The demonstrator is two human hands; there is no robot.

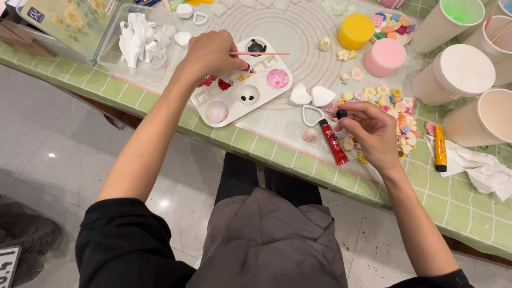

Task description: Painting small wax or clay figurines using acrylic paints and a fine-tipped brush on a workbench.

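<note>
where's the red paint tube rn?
Head view, right of centre: the red paint tube lies uncapped on the mat near the table's front edge, just left of the right hand, which pinches its black cap, below a white heart cutter.

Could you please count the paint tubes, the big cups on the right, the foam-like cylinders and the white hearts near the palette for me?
Paint tubes: 2, red and orange
Big cups: 5 in view, e.g.; some are cut off by the frame
Cylinders: 2, yellow and pink
Solid white hearts right of the palette: 2
Total: 11
</note>
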